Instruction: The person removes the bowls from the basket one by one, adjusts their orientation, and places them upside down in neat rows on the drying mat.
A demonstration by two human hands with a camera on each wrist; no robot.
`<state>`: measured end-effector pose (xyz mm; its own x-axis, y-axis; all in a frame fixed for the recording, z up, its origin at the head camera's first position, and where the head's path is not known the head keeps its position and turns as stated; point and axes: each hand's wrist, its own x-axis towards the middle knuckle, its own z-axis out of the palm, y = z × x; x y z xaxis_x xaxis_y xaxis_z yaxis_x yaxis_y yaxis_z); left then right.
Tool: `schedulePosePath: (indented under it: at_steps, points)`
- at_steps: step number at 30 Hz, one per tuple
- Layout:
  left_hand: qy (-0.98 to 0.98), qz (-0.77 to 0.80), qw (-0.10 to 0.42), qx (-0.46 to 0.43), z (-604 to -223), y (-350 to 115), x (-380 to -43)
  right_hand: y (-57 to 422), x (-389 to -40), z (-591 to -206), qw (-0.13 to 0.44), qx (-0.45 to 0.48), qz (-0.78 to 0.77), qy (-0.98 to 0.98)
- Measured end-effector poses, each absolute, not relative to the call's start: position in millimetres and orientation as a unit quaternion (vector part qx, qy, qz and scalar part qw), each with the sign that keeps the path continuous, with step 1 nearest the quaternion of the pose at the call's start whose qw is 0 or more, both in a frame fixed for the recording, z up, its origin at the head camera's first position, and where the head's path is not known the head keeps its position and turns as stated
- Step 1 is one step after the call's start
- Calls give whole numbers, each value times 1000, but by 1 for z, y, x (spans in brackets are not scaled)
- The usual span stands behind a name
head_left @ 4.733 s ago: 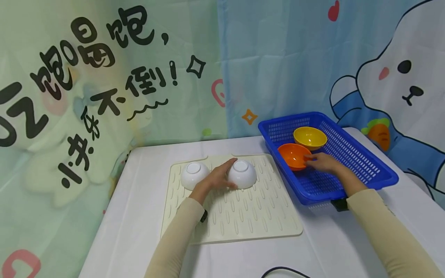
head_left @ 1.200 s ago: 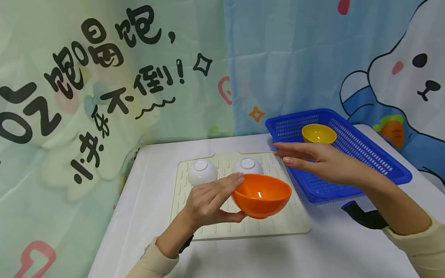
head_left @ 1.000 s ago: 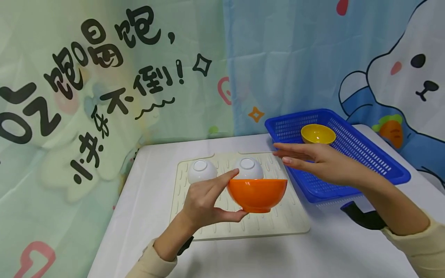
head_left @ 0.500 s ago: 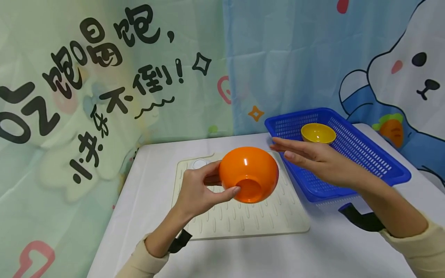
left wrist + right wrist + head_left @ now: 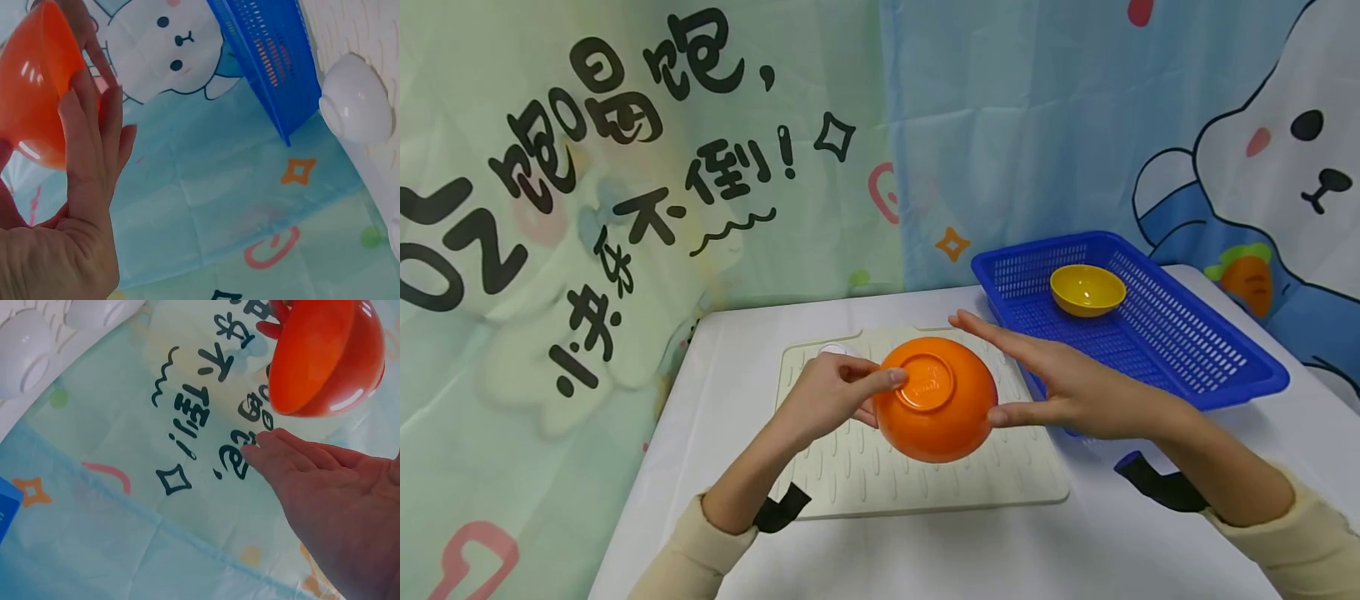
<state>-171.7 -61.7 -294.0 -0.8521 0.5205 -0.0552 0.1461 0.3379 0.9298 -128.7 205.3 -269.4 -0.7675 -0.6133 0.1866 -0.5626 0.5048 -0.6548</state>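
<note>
An orange bowl [image 5: 936, 417] is held up above the cream drying mat [image 5: 880, 492], its base ring turned toward the head camera. My left hand [image 5: 835, 392] pinches its left side, thumb on the base and fingers behind. To the right, my right hand [image 5: 1075, 387] has straight fingers; its thumb tip is at the bowl's edge in the head view, and I cannot tell if it touches. In the right wrist view, the fingers [image 5: 294, 450] stay slightly apart from the bowl [image 5: 331, 362]. Upside-down white bowls [image 5: 25, 353] rest on the mat, mostly hidden in the head view.
A blue mesh basket [image 5: 1195, 400] stands at the back right, with a yellow bowl [image 5: 1087, 291] inside. The white-covered table [image 5: 715, 367] is backed by printed curtains [image 5: 775, 258]. Black straps [image 5: 782, 507] are on both wrists.
Out of the basket, the orange bowl has come over the mat and tipped from rim-up to base facing the head camera. Lately my right hand has moved left to the bowl's side.
</note>
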Motion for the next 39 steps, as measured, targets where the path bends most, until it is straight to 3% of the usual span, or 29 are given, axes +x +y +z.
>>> schedulePosePath:
  at_steps: [6,12,39]
  points:
    - [774,552,240,196,-296,-63,-177,198,-128,-280,31,-365,-360,858]
    - [765,552,265,198,-298,-64,-179,193,-126,-287,44,-369,-370,851]
    - [769,543,276,194,-299,-68,-182,186,-129,-297,-13,-360,-391,847]
